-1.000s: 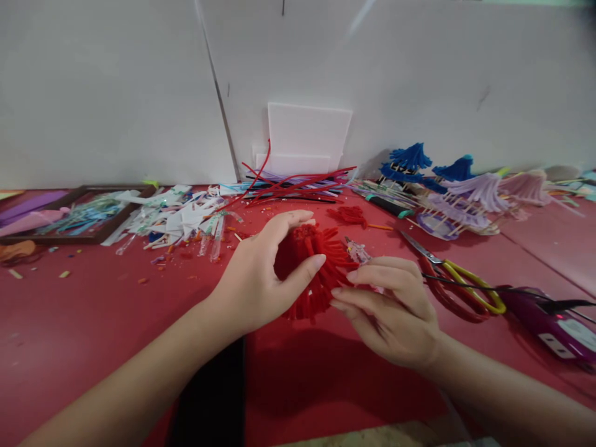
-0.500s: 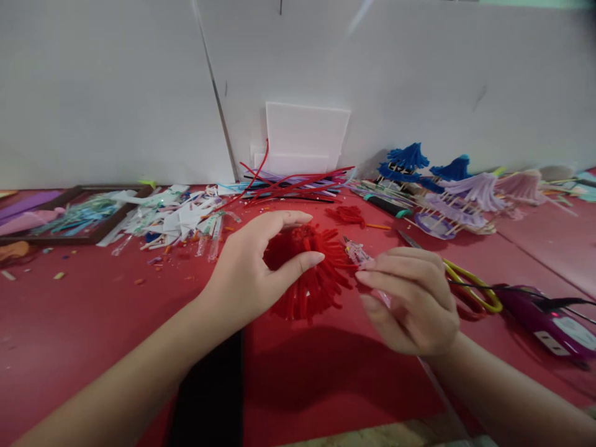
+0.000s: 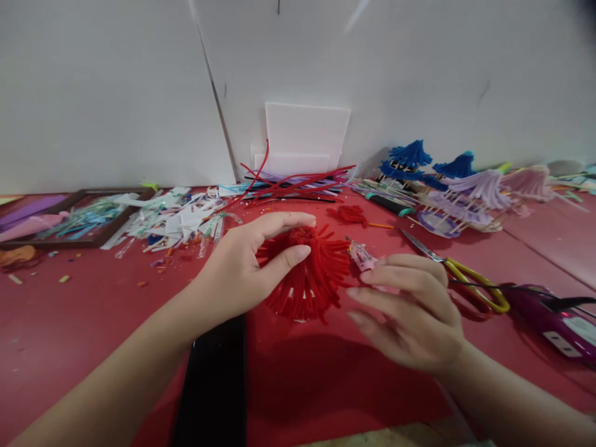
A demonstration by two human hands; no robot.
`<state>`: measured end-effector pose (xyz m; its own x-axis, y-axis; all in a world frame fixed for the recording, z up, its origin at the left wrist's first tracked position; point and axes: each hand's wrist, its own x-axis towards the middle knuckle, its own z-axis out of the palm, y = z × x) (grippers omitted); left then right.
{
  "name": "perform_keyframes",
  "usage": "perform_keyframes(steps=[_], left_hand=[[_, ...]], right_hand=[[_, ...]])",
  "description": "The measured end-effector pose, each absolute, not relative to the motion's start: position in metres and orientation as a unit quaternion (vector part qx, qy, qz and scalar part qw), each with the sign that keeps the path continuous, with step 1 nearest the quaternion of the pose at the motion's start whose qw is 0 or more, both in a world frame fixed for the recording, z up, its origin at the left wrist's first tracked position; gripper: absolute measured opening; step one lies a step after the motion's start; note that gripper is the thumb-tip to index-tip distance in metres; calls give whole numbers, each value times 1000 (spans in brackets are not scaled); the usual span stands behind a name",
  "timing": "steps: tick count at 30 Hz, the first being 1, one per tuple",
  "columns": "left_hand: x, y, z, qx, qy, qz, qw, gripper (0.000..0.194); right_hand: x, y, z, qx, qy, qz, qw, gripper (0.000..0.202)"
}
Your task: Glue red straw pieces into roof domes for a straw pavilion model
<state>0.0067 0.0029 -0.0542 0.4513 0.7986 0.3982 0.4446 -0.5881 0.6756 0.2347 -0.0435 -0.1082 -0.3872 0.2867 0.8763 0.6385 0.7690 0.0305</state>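
Note:
A red cone of pipe cleaners (image 3: 310, 273) stands on the red table, its strands fanning down and outward. My left hand (image 3: 254, 257) curves around its top and left side, thumb in front and fingers behind. Just right of the cone, my right hand (image 3: 410, 307) hovers with its fingers apart; I see nothing between them. Behind those fingers lies a pale pink tool with a pointed tip (image 3: 361, 254), partly hidden by the hand. Close by on the far side is a small red pipe-cleaner bundle (image 3: 349, 215).
Yellow-handled scissors (image 3: 475, 282) and a magenta corded device (image 3: 549, 323) lie right. Blue (image 3: 410, 154) and lilac pipe-cleaner models (image 3: 479, 188) stand back right. Loose pipe cleaners (image 3: 298, 184) lie behind, paper scraps (image 3: 181, 214) left, a black flat object (image 3: 216, 385) in front.
My right hand's fingers have spread from a near pinch beside the red strands. My left hand has shifted slightly left, and the cone has tilted to show more of its strands.

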Motion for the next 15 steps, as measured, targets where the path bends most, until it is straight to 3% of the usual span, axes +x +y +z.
perform_keyframes(steps=[9, 15], left_hand=[[0, 6, -51, 839, 336, 338, 264, 29], [3, 2, -54, 816, 363, 351, 281, 47]], right_hand=[[265, -22, -103, -296, -825, -177, 449, 27], [320, 8, -129, -508, -840, -31, 187, 41]])
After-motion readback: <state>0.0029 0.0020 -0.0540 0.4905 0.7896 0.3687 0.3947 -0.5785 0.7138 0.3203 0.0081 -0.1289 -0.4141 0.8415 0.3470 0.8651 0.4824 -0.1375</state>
